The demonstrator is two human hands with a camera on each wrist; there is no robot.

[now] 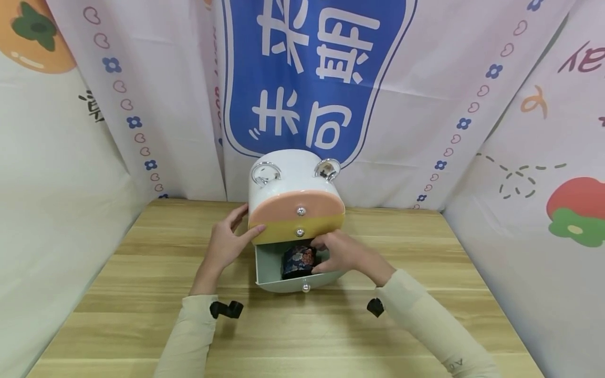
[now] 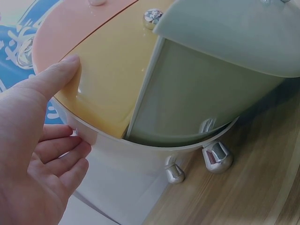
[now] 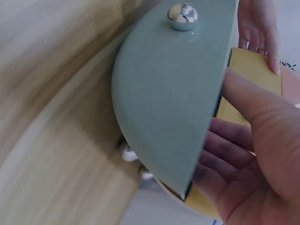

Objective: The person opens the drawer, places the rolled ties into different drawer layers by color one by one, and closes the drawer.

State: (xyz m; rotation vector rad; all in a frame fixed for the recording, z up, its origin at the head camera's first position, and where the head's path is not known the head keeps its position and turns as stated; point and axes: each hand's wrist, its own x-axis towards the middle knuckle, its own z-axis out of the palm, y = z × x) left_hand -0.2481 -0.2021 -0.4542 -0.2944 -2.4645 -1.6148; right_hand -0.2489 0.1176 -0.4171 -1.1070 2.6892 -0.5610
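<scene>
Two hands, one box: we've got a little white drawer box sitting at the back middle of the wooden table, and that box is our landmark for everything.
Drawers: pink one on top and yellow one under it, both pushed in; the pale green bottom drawer is pulled out toward us from the box front.
Thing in play: a dark floral bundle, fabric by the look of it, lying inside the open green drawer, just below the yellow front.
Right hand: reaches into the drawer from the box's right side, fingers curled around the bundle's right end, so we'd call it a narrow grip on it.
Left hand: fingers relaxed and fairly straight against the box's left wall, thumb tip on the yellow drawer's edge, holding nothing, just bracing.
Key relation: the bundle sits in front of the box, directly under the right hand, and well closer to it than to the left. Its long axis looks roughly side to side across the drawer, though we can't be sure.
Hard to see: both wrist views only show drawer fronts, the chrome knob and the feet; the bundle is hidden there, and its right end is covered by fingers in the head view.
</scene>
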